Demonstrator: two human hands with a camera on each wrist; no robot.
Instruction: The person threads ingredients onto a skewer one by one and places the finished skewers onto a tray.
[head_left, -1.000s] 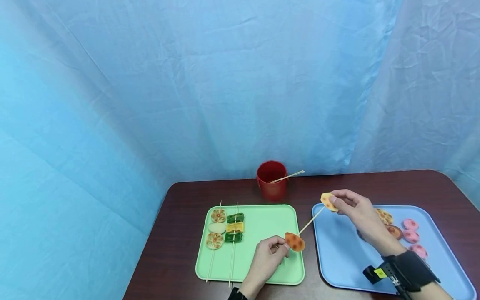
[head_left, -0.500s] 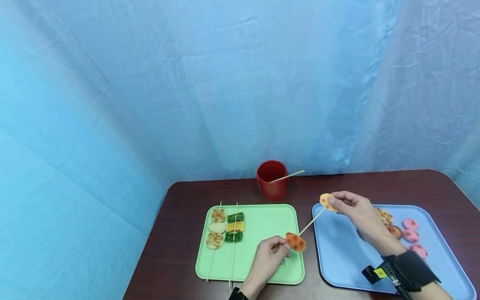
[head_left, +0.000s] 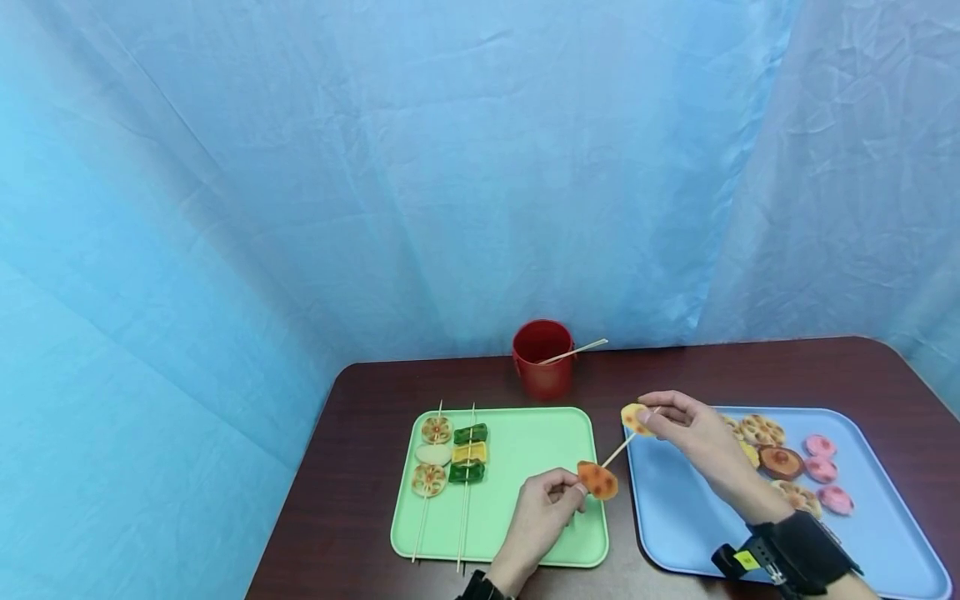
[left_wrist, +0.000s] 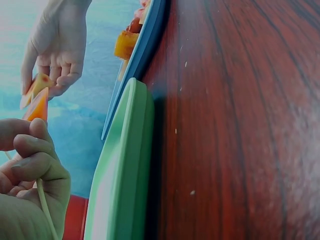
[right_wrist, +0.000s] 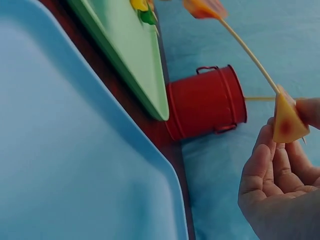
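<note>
You appear to be threading a yellow slice onto the bamboo skewer raised between your hands; the tip shows just past it. Your right hand pinches that slice, while your left hand grips the skewer beside the one orange-brown slice already on it. The next move seems to call for sliding the yellow slice down while your left hand steadies the stick.

On the desk, count two loaded skewers on the green tray, three pieces each, and one bare skewer showing in the single red bucket. The blue tray bears three pink slices, one brown cap-like piece, two lotus-like slices, and yellow pieces too hidden to count.
</note>
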